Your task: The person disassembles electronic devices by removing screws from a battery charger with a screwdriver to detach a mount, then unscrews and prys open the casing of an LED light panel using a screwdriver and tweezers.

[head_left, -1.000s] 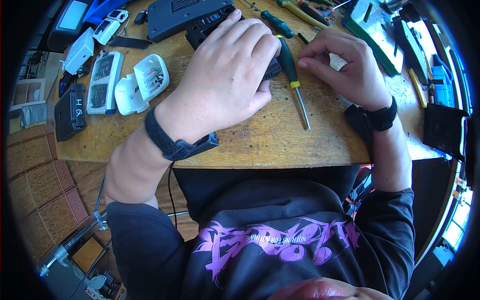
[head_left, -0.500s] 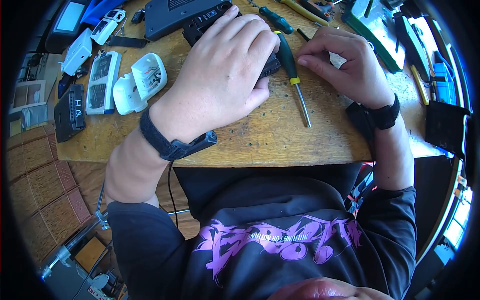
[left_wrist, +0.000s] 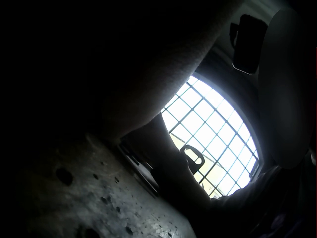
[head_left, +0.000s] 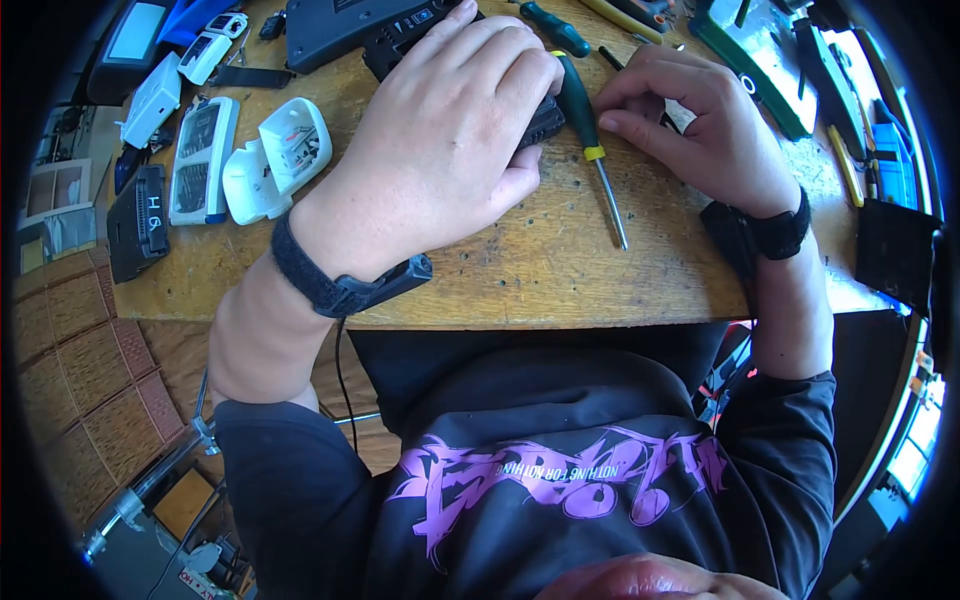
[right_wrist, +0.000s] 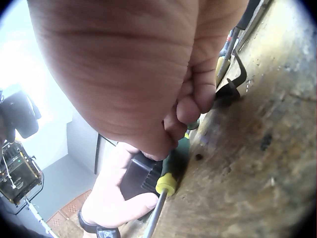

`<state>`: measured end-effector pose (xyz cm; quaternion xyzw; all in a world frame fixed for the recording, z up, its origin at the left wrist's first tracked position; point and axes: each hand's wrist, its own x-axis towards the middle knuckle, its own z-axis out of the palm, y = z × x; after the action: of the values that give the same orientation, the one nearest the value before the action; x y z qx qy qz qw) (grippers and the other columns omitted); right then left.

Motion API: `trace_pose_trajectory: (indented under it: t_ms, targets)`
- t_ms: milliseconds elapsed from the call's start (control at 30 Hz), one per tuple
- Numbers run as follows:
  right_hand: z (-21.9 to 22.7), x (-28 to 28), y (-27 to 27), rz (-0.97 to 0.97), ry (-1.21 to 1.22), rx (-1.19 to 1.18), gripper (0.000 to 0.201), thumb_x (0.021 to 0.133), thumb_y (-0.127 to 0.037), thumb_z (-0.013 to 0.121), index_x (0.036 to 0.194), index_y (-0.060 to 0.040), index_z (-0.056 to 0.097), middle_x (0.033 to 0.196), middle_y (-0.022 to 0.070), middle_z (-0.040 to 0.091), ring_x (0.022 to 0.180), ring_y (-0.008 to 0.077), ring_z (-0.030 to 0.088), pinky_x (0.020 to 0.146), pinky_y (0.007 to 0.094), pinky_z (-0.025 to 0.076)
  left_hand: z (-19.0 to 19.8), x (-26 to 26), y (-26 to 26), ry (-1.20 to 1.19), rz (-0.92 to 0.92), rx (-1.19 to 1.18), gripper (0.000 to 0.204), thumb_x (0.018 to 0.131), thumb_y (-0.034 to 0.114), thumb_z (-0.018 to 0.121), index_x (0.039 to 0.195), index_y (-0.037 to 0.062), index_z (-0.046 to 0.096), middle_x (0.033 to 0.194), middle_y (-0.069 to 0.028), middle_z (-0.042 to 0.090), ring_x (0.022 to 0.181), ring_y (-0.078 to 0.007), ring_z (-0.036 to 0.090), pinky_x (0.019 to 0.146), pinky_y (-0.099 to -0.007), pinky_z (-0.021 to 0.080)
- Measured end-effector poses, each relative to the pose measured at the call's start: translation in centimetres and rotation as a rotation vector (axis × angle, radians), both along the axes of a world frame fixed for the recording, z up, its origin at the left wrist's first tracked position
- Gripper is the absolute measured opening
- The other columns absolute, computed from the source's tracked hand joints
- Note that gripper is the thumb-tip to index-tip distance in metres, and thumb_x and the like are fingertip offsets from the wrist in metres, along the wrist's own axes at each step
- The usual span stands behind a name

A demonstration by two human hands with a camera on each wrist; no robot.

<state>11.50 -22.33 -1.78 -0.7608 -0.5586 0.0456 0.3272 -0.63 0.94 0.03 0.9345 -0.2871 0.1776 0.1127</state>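
left hand gripping a black ribbed device at the wooden bench
device lying just beside the green-handled screwdriver; right hand sitting near its other side, cannot tell if pinching anything.

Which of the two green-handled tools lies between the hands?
The yellow-collared screwdriver, beside the black device that the left hand grips; the other green-handled tool lies farther back, with no yellow collar showing.
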Motion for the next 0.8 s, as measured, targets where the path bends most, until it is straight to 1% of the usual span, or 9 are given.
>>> trace_pose_trajectory:
  t_ms: [167,233,367,433,567,600,700,733,800]
  targets:
    - [0.0,-0.3,-0.1,-0.006,0.006,-0.006,0.013,0.091,-0.010,0.078,0.101,-0.0023,0.074,0.085,0.0054,0.069,0.072,0.0151,0.065,0.068,0.0289,0.053,0.1,0.0,-0.1,0.000,0.003,0.010,0.046,0.078,0.012,0.076,0.114,-0.0027,0.052,0.117,-0.0221,0.056,0.122,-0.0392,0.057,0.116,-0.0557,0.040]
    - [-0.1,-0.4,-0.2,-0.025,0.073,-0.039,0.018,0.090,-0.008,0.078,0.106,-0.0032,0.073,0.087,0.0024,0.066,0.077,0.0131,0.062,0.073,0.0283,0.050,0.1,-0.1,0.0,0.016,0.006,0.013,0.046,0.078,0.012,0.076,0.114,-0.0029,0.052,0.118,-0.0224,0.056,0.123,-0.0389,0.057,0.116,-0.0553,0.040]
    - [0.6,-1.1,0.0,-0.027,0.037,-0.089,0.023,0.088,-0.006,0.078,0.110,-0.0028,0.072,0.088,0.0034,0.064,0.079,0.0141,0.061,0.073,0.0290,0.050,-0.3,0.0,0.0,0.014,0.009,0.016,0.047,0.078,0.012,0.076,0.115,-0.0030,0.052,0.118,-0.0227,0.056,0.124,-0.0389,0.056,0.118,-0.0548,0.039]
    - [0.7,-1.3,-0.1,0.016,-0.035,-0.142,0.027,0.087,-0.004,0.078,0.112,-0.0024,0.070,0.089,0.0047,0.062,0.080,0.0154,0.061,0.073,0.0297,0.050,-1.4,0.0,0.3,-0.054,-0.043,-0.079,0.048,0.078,0.013,0.077,0.116,-0.0028,0.052,0.119,-0.0228,0.056,0.125,-0.0392,0.056,0.119,-0.0541,0.038]
    - [0.6,-2.1,0.1,-0.015,-0.050,-0.128,0.026,0.087,-0.007,0.079,0.111,-0.0027,0.070,0.089,0.0053,0.063,0.080,0.0156,0.062,0.073,0.0299,0.050,-2.6,-0.2,0.2,-0.140,0.014,-0.002,0.047,0.080,0.013,0.077,0.117,-0.0023,0.052,0.119,-0.0221,0.056,0.125,-0.0390,0.055,0.119,-0.0538,0.038]
    - [1.6,-1.7,0.1,0.029,-0.062,-0.145,0.030,0.082,-0.006,0.080,0.108,0.0011,0.068,0.083,0.0072,0.064,0.072,0.0194,0.063,0.066,0.0317,0.052,-2.5,-0.3,0.2,-0.126,0.011,-0.002,0.047,0.080,0.013,0.077,0.117,-0.0023,0.052,0.119,-0.0221,0.056,0.125,-0.0390,0.055,0.119,-0.0538,0.038]
    - [1.9,-2.3,0.4,-0.054,0.008,-0.237,0.029,0.080,-0.005,0.080,0.108,0.0006,0.070,0.089,0.0097,0.066,0.079,0.0247,0.065,0.070,0.0332,0.052,-1.7,-0.5,0.4,-0.021,-0.023,-0.008,0.046,0.081,0.013,0.077,0.116,-0.0018,0.053,0.119,-0.0211,0.055,0.125,-0.0383,0.055,0.118,-0.0538,0.038]
    - [1.4,-1.4,0.4,0.018,0.081,-0.158,0.027,0.082,-0.006,0.079,0.106,0.0005,0.070,0.087,0.0093,0.066,0.077,0.0241,0.065,0.069,0.0330,0.052,-1.7,-0.5,0.3,-0.026,-0.019,-0.008,0.045,0.081,0.013,0.077,0.116,-0.0015,0.053,0.119,-0.0207,0.055,0.125,-0.0380,0.055,0.118,-0.0537,0.038]
    - [1.4,-1.2,0.1,0.002,0.064,-0.193,0.027,0.083,-0.007,0.079,0.106,0.0002,0.070,0.087,0.0095,0.066,0.076,0.0242,0.065,0.069,0.0331,0.052,-1.4,-0.5,0.1,-0.038,-0.016,-0.009,0.045,0.081,0.014,0.077,0.116,-0.0013,0.054,0.118,-0.0203,0.055,0.125,-0.0377,0.055,0.118,-0.0535,0.038]
